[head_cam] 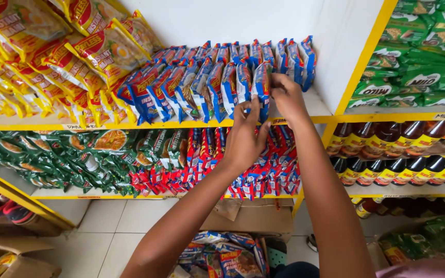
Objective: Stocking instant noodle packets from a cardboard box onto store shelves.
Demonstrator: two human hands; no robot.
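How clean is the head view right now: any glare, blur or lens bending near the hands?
Head view: even, soft light, with mild sheen on the yellow packets but no harsh glare; left hand and right hand are sharp at the blue packets; the yellow shelf edge bows from the wide lens; the box of packets below is dimmer.

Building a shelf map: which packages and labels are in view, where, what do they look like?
Blue packets: upper shelf, upright row; left hand and right hand on the end one.
Yellow-red packets: upper shelf, left.
Green packets: lower shelf, left.
Red packets: lower shelf, centre.
Green sachets: right bay, top.
Dark bottles: right bay, below; yellow-red labels.
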